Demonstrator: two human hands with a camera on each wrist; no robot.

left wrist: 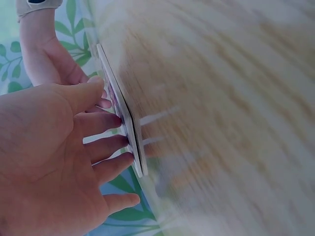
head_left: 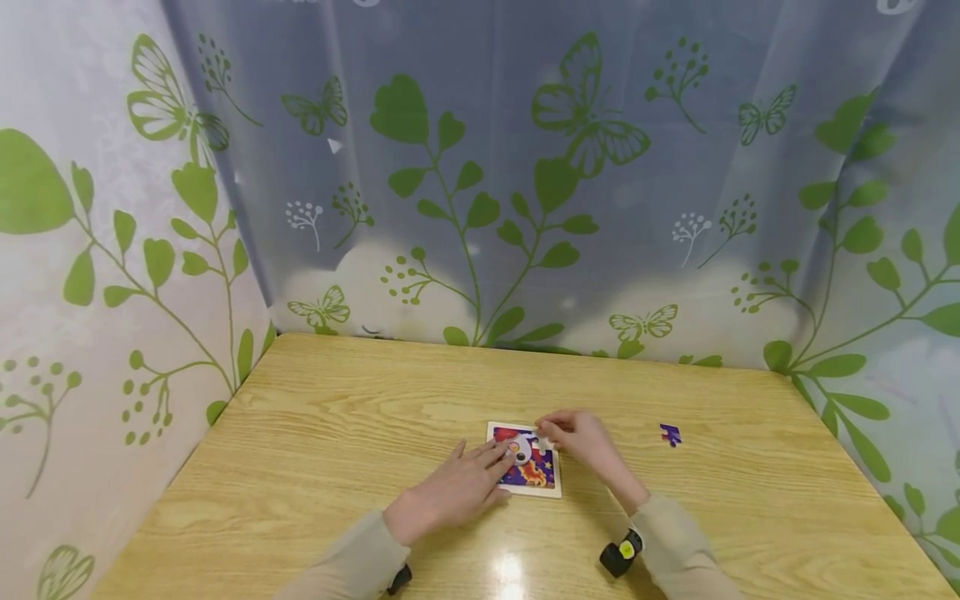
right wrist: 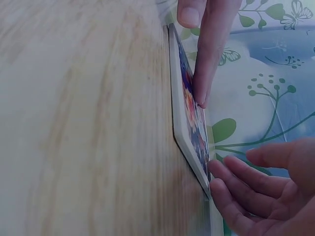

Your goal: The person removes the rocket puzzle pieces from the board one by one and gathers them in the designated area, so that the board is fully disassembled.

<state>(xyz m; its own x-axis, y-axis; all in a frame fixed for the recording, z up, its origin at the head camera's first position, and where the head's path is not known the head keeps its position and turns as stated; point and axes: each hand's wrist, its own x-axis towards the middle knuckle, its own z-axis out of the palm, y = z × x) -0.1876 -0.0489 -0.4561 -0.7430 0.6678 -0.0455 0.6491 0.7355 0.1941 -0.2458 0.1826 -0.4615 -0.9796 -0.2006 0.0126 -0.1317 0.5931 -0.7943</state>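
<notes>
A small jigsaw puzzle point(head_left: 534, 475) in a white-edged tray lies on the table, its picture purple, red and orange. My left hand point(head_left: 463, 483) rests over its left side with fingers extended, their tips on the picture in the left wrist view. At the far right corner is my right hand point(head_left: 585, 442), its fingers point(right wrist: 221, 196) bent and right at the tray's edge; no piece shows between them. A pale, piece-shaped gap appears in the picture beside these fingertips. To the right lies a loose purple puzzle piece point(head_left: 671, 434).
The wooden table point(head_left: 360, 400) runs back to a curtain point(head_left: 480, 167) printed with green leaves and butterflies. Similar patterned cloth hangs along both sides. A black wrist device point(head_left: 618, 557) sits at the right sleeve.
</notes>
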